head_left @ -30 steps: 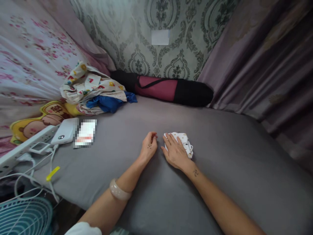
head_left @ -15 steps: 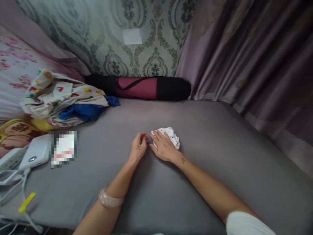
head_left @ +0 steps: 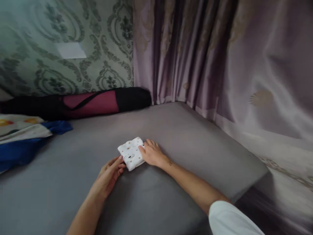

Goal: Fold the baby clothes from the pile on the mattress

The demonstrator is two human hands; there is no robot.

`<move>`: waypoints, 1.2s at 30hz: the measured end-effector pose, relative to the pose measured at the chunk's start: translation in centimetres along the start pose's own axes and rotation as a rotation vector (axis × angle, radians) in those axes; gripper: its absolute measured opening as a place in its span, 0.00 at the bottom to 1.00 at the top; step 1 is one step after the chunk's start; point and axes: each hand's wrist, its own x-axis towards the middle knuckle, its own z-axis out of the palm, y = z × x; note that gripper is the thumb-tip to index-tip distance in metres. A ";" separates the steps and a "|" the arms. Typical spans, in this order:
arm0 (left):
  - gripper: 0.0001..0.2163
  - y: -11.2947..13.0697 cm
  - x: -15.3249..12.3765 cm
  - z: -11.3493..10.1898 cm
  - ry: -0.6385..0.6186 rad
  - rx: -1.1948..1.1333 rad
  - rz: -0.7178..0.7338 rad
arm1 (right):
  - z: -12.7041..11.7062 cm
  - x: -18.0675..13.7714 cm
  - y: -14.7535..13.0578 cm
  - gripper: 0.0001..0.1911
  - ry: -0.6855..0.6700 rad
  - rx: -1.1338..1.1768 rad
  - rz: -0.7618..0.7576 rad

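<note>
Folded white cloth [head_left: 131,152] lay flat; left hand [head_left: 110,174] at left edge, fingers half-curled; right hand [head_left: 152,154] over right edge, fingers loosely extended; couldn't tell grip.

My feed shows me one left hand [head_left: 110,174], one right hand [head_left: 153,154], one folded cloth [head_left: 132,152], one long bag [head_left: 99,106] at nine o'clock.

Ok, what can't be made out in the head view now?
All in the head view:
White folded cloth: right part, covered by the right grip.
Its printed motifs: too small to identify.
Blue cloth: rest cut off by the left edge.
Maroon bag: inside hidden by its fabric.
</note>
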 end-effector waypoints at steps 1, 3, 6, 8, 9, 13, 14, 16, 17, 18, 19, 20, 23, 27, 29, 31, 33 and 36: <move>0.07 0.1 -0.1 0.1 -0.026 -0.023 -0.030 | 0.3 -0.2 0.0 0.25 0.008 0.006 -0.022; 0.06 0.2 -0.3 0.3 -0.056 -0.037 -0.069 | 1.0 -0.5 0.0 0.22 0.028 0.032 -0.077; 0.09 0.0 -0.7 0.7 -0.078 0.000 -0.066 | 1.5 -0.8 -0.2 0.18 0.049 0.095 -0.155; 0.14 -0.2 -1.0 1.1 -0.062 0.038 -0.030 | 1.5 -1.2 -0.3 0.16 0.056 0.147 -0.191; 0.17 -0.3 -1.2 1.3 -0.054 0.055 -0.012 | 1.5 -1.3 -0.5 0.15 0.052 0.176 -0.204; 0.23 -0.4 -1.6 2.0 -0.008 0.077 0.013 | 1.1 -1.9 -0.9 0.12 -0.016 0.338 -0.226; 0.24 -0.4 -1.7 2.1 0.021 0.071 0.019 | 1.0 -2.0 -1.0 0.11 -0.034 0.394 -0.225; 0.24 -0.2 -1.8 2.0 0.084 0.045 0.045 | 1.1 -1.9 -1.1 0.12 -0.065 0.529 -0.200; 0.25 -0.1 -1.8 1.9 0.101 0.030 0.058 | 1.2 -1.8 -1.1 0.14 -0.073 0.607 -0.169; 0.25 0.1 -1.8 1.8 0.106 0.017 0.070 | 1.3 -1.7 -1.0 0.18 -0.075 0.690 -0.123; 0.25 0.3 -1.9 1.8 0.101 0.004 0.082 | 1.4 -1.5 -1.0 0.23 -0.079 0.781 -0.065; 0.25 0.5 -2.0 1.7 0.099 -0.009 0.090 | 1.4 -1.4 -0.9 0.29 -0.090 0.888 0.002; 0.23 1.2 -2.3 1.8 0.090 -0.051 0.094 | 1.5 -0.9 -0.7 0.40 -0.210 1.268 0.183; 0.24 1.6 -2.5 2.2 0.077 -0.103 0.095 | 1.4 -0.5 -0.6 0.38 -0.449 1.607 0.258; 0.26 1.5 -2.3 2.2 0.071 -0.122 0.095 | 1.4 -0.3 -0.5 0.35 -0.463 1.656 0.280; 0.25 1.4 -1.9 1.9 0.059 -0.140 0.086 | 1.4 0.1 -0.1 0.33 -0.433 1.653 0.304; 0.22 1.3 -1.4 1.4 0.044 -0.163 0.075 | 1.1 0.6 0.7 0.30 -0.397 1.617 0.325; 0.17 1.2 -0.5 0.4 0.040 -0.214 0.071 | -0.4 1.3 3.1 0.22 -0.301 1.531 0.378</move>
